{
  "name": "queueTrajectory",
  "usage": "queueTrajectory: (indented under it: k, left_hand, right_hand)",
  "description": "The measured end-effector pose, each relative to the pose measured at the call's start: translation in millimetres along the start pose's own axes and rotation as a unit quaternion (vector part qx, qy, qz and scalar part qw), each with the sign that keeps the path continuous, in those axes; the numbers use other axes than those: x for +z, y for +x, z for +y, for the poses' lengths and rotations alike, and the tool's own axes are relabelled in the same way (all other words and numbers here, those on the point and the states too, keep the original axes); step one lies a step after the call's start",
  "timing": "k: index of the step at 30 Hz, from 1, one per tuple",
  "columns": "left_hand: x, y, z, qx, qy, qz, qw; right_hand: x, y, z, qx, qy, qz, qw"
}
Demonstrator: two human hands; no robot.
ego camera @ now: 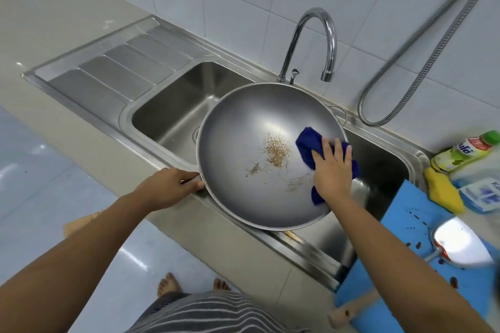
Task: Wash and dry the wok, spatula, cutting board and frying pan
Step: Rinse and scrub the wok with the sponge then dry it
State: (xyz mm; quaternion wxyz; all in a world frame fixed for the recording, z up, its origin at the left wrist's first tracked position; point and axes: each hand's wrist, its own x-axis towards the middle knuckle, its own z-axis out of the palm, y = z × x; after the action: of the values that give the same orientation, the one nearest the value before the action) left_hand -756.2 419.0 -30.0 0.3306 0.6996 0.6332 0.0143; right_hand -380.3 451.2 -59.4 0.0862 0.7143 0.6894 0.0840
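Note:
A large steel wok is tilted over the double sink, with brown residue at its middle. My left hand grips the wok's near-left handle. My right hand presses a dark blue cloth against the wok's inner right side. To the right, a blue cutting board spotted with dark stains lies over the sink's edge. A metal spatula with a wooden handle lies on it. The frying pan is out of view.
A curved chrome tap stands behind the wok, and a metal shower hose hangs on the tiled wall. A dish soap bottle, a yellow sponge and a white packet sit at the right. The ribbed drainboard lies left.

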Motion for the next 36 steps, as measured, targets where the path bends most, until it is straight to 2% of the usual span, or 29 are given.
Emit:
queueTrajectory:
  k: [5, 12, 14, 17, 23, 25, 27, 29, 31, 36]
  left_hand:
    - [0.4, 3.6, -4.6, 0.001, 0.004, -0.003, 1.0]
    - [1.5, 1.3, 0.6, -0.008, 0.029, 0.017, 0.999]
    - [2.8, 0.6, 0.8, -0.011, 0.043, 0.021, 0.999]
    - [2.4, 1.1, -2.3, -0.014, 0.079, 0.021, 0.997]
    - [0.5, 4.0, -5.8, -0.005, 0.093, 0.015, 0.996]
    - [1.4, 5.0, -4.7, -0.002, 0.087, 0.015, 0.996]
    - [0.8, 6.1, -4.6, -0.003, 0.086, 0.013, 0.996]
    - [0.4, 5.9, -4.3, -0.003, 0.09, 0.011, 0.996]
    - [0.5, 4.0, -1.1, -0.009, 0.103, 0.017, 0.995]
    - [7.2, -6.8, 12.7, -0.029, 0.139, 0.032, 0.989]
  right_hand:
    - [-0.4, 53.9, -26.4, 0.06, 0.049, 0.032, 0.996]
    - [-13.9, 117.6, -104.7, 0.061, 0.198, 0.025, 0.978]
    - [-18.1, 121.6, -124.3, 0.011, 0.236, 0.02, 0.971]
    - [-13.8, 108.5, -156.1, -0.123, 0.263, 0.029, 0.957]
    - [5.6, 32.3, -181.9, -0.311, 0.342, 0.022, 0.886]
    - [7.6, 17.8, -181.9, -0.358, 0.343, 0.043, 0.867]
    - [3.0, 24.1, -184.6, -0.39, 0.305, 0.092, 0.864]
    - [-9.2, 46.1, -190.6, -0.382, 0.256, 0.121, 0.88]
    - [-24.8, 74.8, -192.4, -0.337, 0.202, 0.141, 0.909]
    - [-40.4, 126.7, -145.0, -0.126, 0.119, 0.089, 0.981]
